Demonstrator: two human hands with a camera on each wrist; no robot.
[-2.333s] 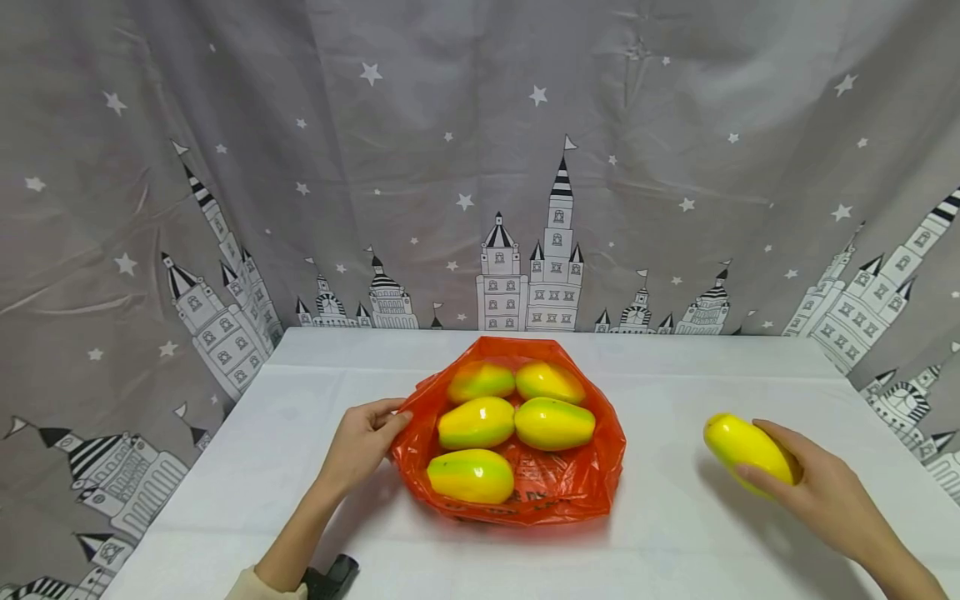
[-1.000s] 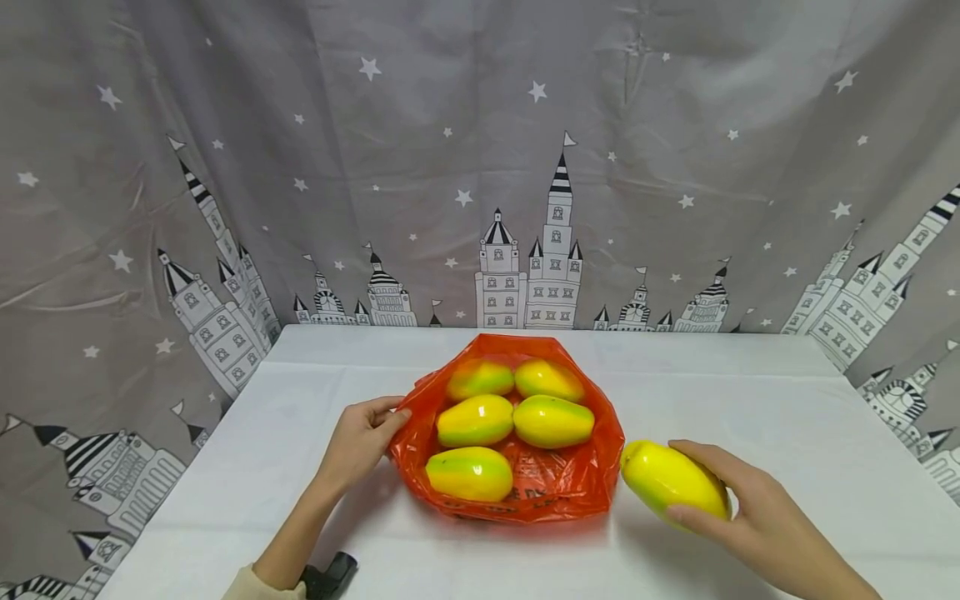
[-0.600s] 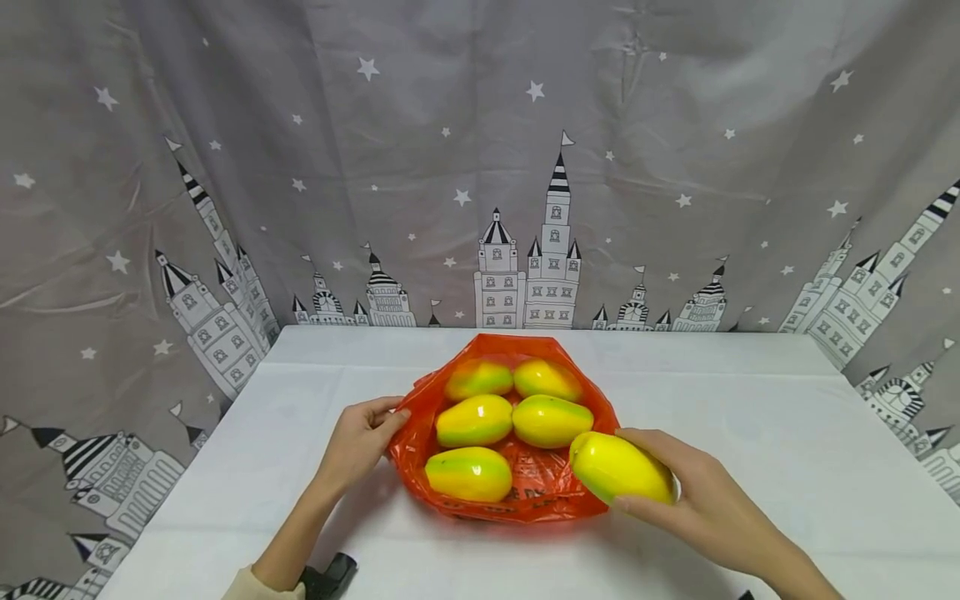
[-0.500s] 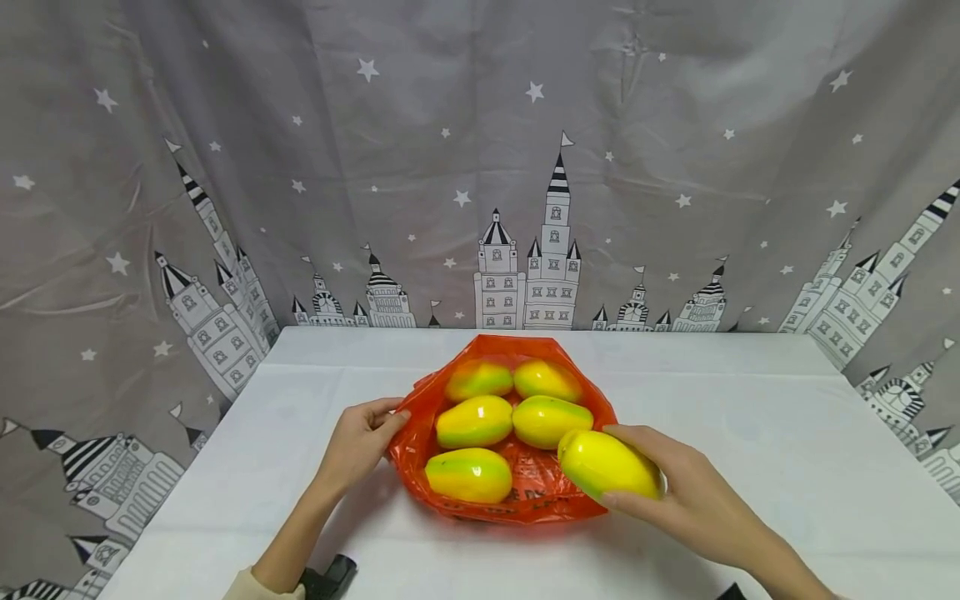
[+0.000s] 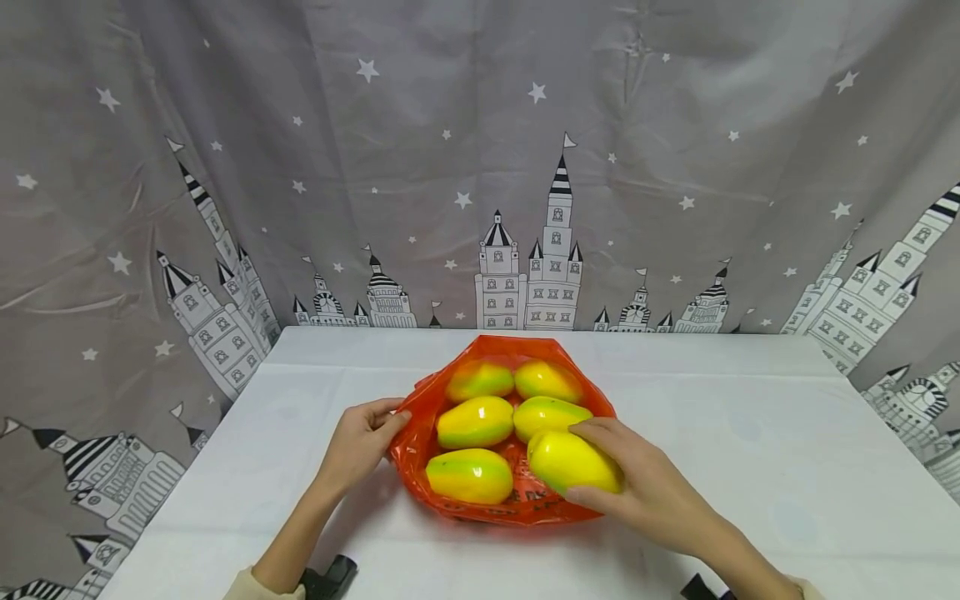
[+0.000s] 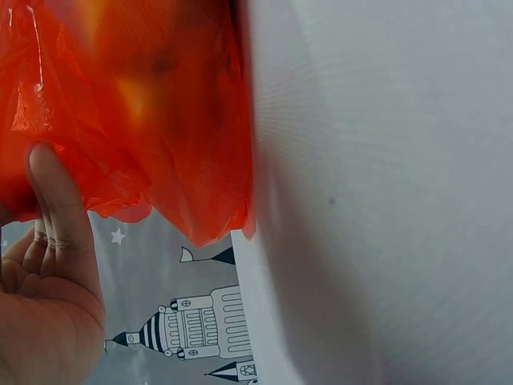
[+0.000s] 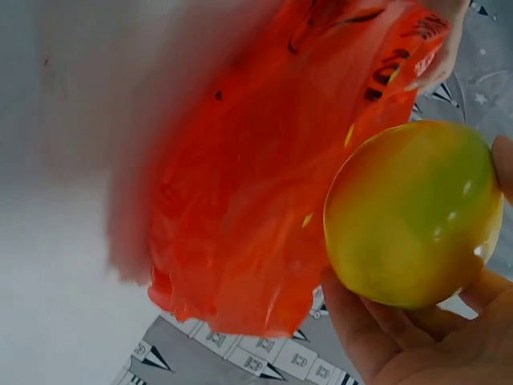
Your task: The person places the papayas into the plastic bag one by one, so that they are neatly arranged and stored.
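Observation:
A red plastic bag [image 5: 532,471] lies on the white table with its mouth toward me. Several glossy yellow-green papayas rest inside, including a front-left papaya [image 5: 470,477] and a middle-left papaya [image 5: 476,422]. My left hand [image 5: 366,442] pinches the bag's left rim between thumb and fingers; in the left wrist view the thumb presses the red film [image 6: 120,152]. My right hand [image 5: 637,475] grips another papaya [image 5: 573,461] around its right end, over the front right part of the bag's mouth. That papaya [image 7: 413,212] fills the grasp in the right wrist view and partly covers the bag.
The white table [image 5: 750,450] extends to both sides of the bag. Behind it hangs a grey curtain [image 5: 420,108] printed with castles and stars. Dark wrist devices, such as the left one [image 5: 332,577], show near the front edge.
My right hand has carried its papaya leftward from the right side of the table to over the bag's mouth. The left hand has kept its hold on the rim, and the bag stays put.

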